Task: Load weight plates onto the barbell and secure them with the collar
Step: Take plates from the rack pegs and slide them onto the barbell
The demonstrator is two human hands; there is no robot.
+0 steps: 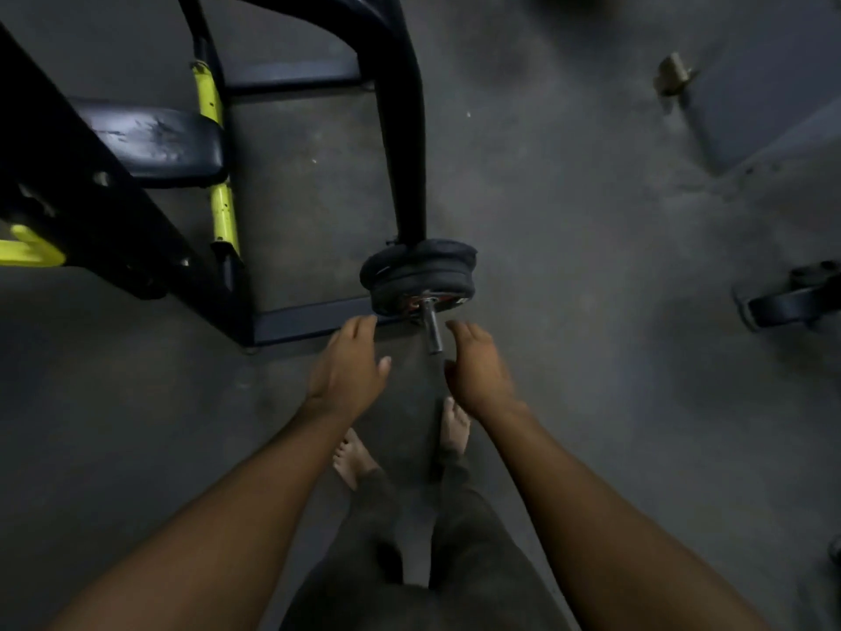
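On the bar's sleeve (pixel 431 327), plates (pixel 421 277) already sit stacked against the rack upright, the tip past them bare. Left hand (pixel 348 368) and right hand (pixel 475 366) flank that tip, fingers loose, holding nothing. No collar on the sleeve; securing likely remains

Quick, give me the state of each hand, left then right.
Left hand: open, fingers relaxed, holding nothing, beside the barbell sleeve.
Right hand: open, loosely curved, holding nothing, on the sleeve's other side.
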